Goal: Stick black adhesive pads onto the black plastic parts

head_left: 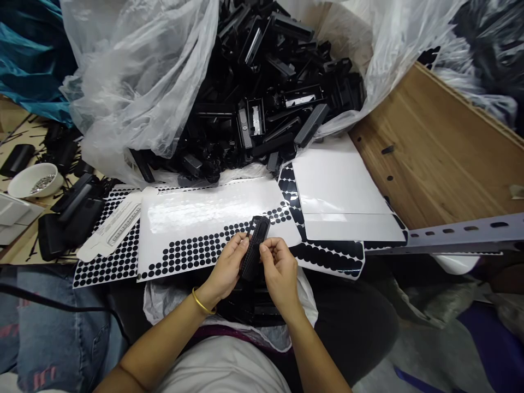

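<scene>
A long black plastic part [257, 240] with a ribbed surface is held tilted over the near edge of a sheet of round black stickers [196, 215]. My left hand [224, 273] grips its left side between thumb and fingers. At its right edge, my right hand [283, 275] is closed, with thumb and curled fingers against the part; whether a small sticker is pinched there is hidden. Rows of black dots remain along the sheet's near side, and its far side is bare white. Below my hands, an open plastic bag [305, 297] on my lap contains more black parts.
A large clear bag [143, 71] full of black plastic parts [270, 82] stands behind the sheets. White sheets [339, 185] lie right, beside a wooden panel [446, 153] and perforated metal rail [462, 230]. At left are a bowl of small metal pieces [30, 179] and a printed card [112, 226].
</scene>
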The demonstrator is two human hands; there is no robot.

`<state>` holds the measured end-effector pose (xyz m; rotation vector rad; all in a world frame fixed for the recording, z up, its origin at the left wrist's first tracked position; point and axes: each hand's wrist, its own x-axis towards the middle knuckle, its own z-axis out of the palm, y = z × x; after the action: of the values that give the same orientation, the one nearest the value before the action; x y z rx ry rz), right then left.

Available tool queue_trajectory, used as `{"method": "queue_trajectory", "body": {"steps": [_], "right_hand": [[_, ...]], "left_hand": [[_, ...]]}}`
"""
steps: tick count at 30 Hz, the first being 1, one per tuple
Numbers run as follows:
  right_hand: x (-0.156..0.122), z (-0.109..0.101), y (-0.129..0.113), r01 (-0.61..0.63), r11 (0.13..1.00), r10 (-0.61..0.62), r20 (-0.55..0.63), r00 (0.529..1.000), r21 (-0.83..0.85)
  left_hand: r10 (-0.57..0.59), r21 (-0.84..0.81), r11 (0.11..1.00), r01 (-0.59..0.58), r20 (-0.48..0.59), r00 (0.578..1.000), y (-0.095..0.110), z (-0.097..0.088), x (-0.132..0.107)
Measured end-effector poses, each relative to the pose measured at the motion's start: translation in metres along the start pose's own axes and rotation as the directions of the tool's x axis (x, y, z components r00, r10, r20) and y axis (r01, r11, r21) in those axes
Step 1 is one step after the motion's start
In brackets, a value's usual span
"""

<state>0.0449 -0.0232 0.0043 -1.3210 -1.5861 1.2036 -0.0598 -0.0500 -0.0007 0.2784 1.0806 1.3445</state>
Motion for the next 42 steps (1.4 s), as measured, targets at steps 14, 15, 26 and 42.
{"method": "queue_trajectory", "body": {"steps": [14,15,26,42], "right_hand": [[0.004,-0.002,-0.001,0.14,0.968,-0.133,0.048,0.99,-0.21],[0.004,-0.001,0.0,0.163,0.955,-0.155,0.051,0.987,-0.248],[-0.031,-0.065,0.027,0.218,0.792,-0.365,-0.156,0.918,-0.57],[-0.028,-0.115,0.044,0.427,0.313,-0.396,0.292,0.871,-0.849]], "left_hand": [[0.067,0.104,0.992,-0.067,0.002,0.998,-0.002,-0.002,-0.001],[0.087,0.13,0.988,-0.087,0.006,0.996,-0.003,-0.002,0.0],[-0.108,0.113,0.99,0.089,0.18,0.978,0.003,-0.008,0.006],[-0.182,0.123,0.98,0.155,0.244,0.953,-0.009,0.009,0.029]]}}
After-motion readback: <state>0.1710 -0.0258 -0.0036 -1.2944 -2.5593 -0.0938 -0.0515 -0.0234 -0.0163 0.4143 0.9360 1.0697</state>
